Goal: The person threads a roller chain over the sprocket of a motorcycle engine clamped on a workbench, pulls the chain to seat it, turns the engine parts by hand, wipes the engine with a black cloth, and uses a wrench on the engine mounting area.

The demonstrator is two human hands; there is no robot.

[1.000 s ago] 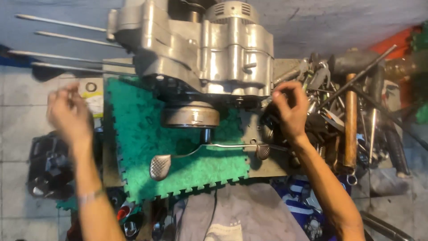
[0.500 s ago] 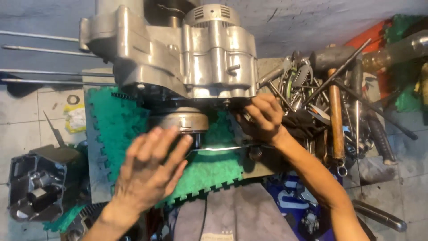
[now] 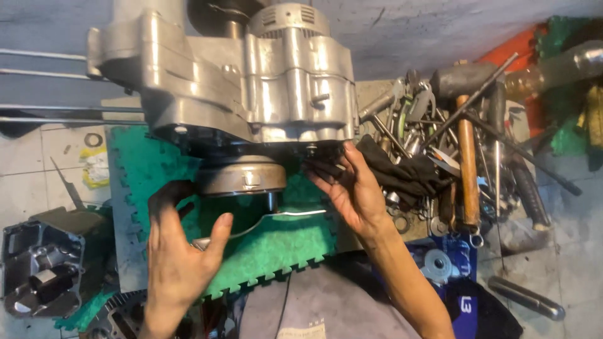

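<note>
The right hand (image 3: 352, 188) pinches with its fingertips at a small bolt (image 3: 311, 149) on the lower edge of the engine case (image 3: 251, 88). The left hand (image 3: 182, 251) lies open, spread flat on the green mat (image 3: 276, 248) just below the case's round cover (image 3: 242, 176), holding nothing. The case stands above both hands, its long axis running left to right; the right hand is the nearer. Right of the case lies a tool heap with a hammer (image 3: 466, 125).
</note>
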